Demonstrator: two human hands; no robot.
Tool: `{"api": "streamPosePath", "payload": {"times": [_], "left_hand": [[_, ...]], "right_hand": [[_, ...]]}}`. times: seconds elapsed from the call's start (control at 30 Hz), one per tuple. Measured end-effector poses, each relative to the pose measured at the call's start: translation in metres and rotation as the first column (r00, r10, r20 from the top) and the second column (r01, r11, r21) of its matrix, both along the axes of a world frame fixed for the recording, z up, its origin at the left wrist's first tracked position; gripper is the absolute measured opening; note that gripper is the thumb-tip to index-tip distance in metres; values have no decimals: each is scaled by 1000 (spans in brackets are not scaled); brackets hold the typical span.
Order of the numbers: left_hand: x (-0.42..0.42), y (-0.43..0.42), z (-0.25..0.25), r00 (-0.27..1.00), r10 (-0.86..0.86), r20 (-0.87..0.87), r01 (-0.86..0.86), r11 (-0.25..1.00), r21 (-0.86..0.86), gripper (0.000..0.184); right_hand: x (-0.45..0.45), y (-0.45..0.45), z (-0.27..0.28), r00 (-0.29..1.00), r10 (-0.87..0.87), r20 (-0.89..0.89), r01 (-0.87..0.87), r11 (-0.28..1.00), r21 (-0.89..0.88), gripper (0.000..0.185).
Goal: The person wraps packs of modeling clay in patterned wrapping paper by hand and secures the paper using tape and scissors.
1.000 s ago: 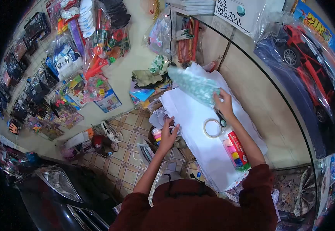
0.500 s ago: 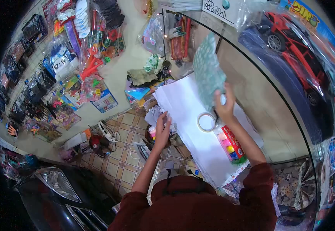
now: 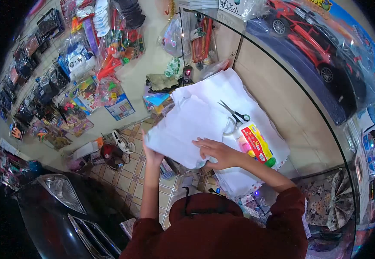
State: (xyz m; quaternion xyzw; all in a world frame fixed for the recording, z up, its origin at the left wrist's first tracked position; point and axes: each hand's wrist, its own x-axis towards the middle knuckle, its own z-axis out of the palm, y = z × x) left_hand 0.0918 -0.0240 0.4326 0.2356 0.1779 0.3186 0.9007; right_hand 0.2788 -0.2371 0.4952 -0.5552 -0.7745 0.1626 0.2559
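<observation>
A loose white sheet point(image 3: 181, 129) is tilted over the left edge of the paper stack. My left hand point(image 3: 152, 153) grips its left edge, thumb up along the side. Near the sheet's lower right corner my right hand point(image 3: 215, 153) is closed on its edge, with a bit of green print showing by the fingers. Right of the sheet, on the white paper stack point(image 3: 256, 112), lie open scissors point(image 3: 235, 113) with black handles, a roll of tape point(image 3: 229, 126) partly covered, and a glue bottle with a red and yellow label point(image 3: 255, 143).
A glass edge point(image 3: 291, 71) curves around the stack's right side. Beyond it sits a boxed red toy car point(image 3: 304, 43). Packaged toys hang on the wall at left. A black motorcycle point(image 3: 62, 207) stands at lower left above the tiled floor point(image 3: 122, 172).
The green patterned sheet has left the space over the stack, and a white sheet now spans both hands. My right hand moved down and left, uncovering the scissors; my left hand moved left.
</observation>
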Motion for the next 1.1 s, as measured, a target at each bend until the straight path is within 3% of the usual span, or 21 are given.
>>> {"api": "streamPosePath", "payload": {"times": [0.03, 0.13, 0.2, 0.27, 0.37, 0.4, 0.47, 0.5, 0.6, 0.63, 0.73, 0.83, 0.93, 1.03, 1.07, 1.1], "left_hand": [[-9, 11, -36, 995, -94, 42, 98, 991, -92, 64], [-12, -16, -53, 984, 4, -178, 35, 975, 218, 60], [-12, -36, -44, 976, 68, -209, 30, 901, 432, 61], [-12, -54, -23, 965, 142, -221, 30, 777, 628, 63], [-15, -33, -60, 936, 242, -255, 98, 517, 850, 65], [-15, -28, -58, 924, 277, -263, 132, 414, 901, 66], [-30, -32, -59, 874, 245, -419, 307, 387, 869, 60], [-27, -30, -57, 861, 264, -434, 341, 333, 879, 27], [-20, -21, -72, 928, 121, -352, 200, 636, 745, 20], [-21, -20, -72, 915, 92, -392, 228, 684, 693, 28], [-11, -28, -72, 948, -64, -311, 211, 858, 467, 24], [4, -54, -57, 965, 13, -262, 90, 922, 377, 49], [26, -62, -56, 979, 17, -205, 30, 975, 222, 70], [35, -68, -73, 993, -107, -41, 109, 994, 31, 58], [37, -67, -84, 990, -140, 7, 140, 990, -14, 55], [38, -76, -77, 992, -126, -25, 127, 990, 62, 49]], "right_hand": [[3, -6, -7, 1000, -7, 7, 7, 1000, -24, 30], [5, -27, -29, 990, -144, 0, 144, 987, -72, 42], [7, -36, -40, 976, -216, 35, 219, 971, -97, 53], [11, -38, -45, 966, -233, 113, 246, 962, -115, 66], [27, -42, -47, 971, -229, 66, 236, 963, -127, 50], [26, -41, -43, 939, -337, -75, 328, 939, -107, 46], [23, -41, -34, 786, -506, -354, 503, 857, -111, 40], [34, -39, -49, 751, -575, -325, 571, 813, -119, 41], [51, -35, -65, 680, -660, -319, 647, 745, -160, 40], [54, -33, -66, 661, -743, -105, 722, 667, -180, 44], [43, -32, -54, 662, -733, -157, 728, 679, -97, 47], [49, -22, -71, 653, -757, -11, 731, 634, -253, 49], [30, -27, -50, 699, -618, -359, 581, 784, -216, 50], [10, -32, -34, 836, -427, -346, 446, 895, -27, 50], [4, -33, -35, 832, -399, -385, 418, 908, -35, 52], [-3, -35, -38, 825, -371, -426, 392, 919, -41, 54]]}}
